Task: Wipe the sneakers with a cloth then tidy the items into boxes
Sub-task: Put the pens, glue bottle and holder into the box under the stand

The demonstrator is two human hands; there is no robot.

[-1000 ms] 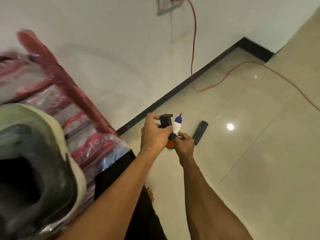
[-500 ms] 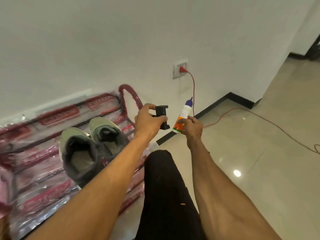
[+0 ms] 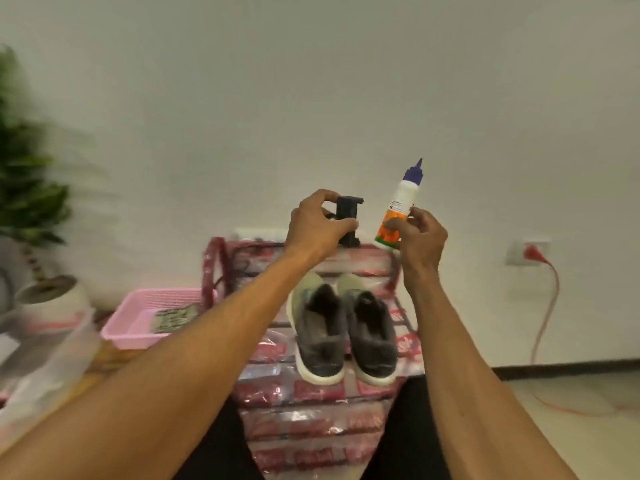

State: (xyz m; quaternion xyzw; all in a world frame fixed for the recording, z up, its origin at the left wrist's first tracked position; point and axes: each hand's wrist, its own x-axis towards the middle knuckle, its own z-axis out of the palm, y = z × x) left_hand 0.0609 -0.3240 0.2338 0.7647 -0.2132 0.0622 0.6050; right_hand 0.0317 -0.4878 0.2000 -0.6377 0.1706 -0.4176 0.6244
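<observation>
Sneakers [image 3: 343, 329] sit side by side on a red stand wrapped in plastic [image 3: 304, 424]. No cloth touches them, so I cannot tell if they are wiped. The left hand [image 3: 318, 225] pinches a small black clip [image 3: 349, 216]. The right hand [image 3: 422, 235] grips a white bottle [image 3: 398, 209] with a purple tip. Both things are held up above the shoes, so I think the tidying is not done. A pink basket [image 3: 119, 332] waits nearby. The label words are too small to read.

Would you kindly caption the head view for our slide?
Left hand holds a black clip, right hand a bottle, sneakers below.
</observation>
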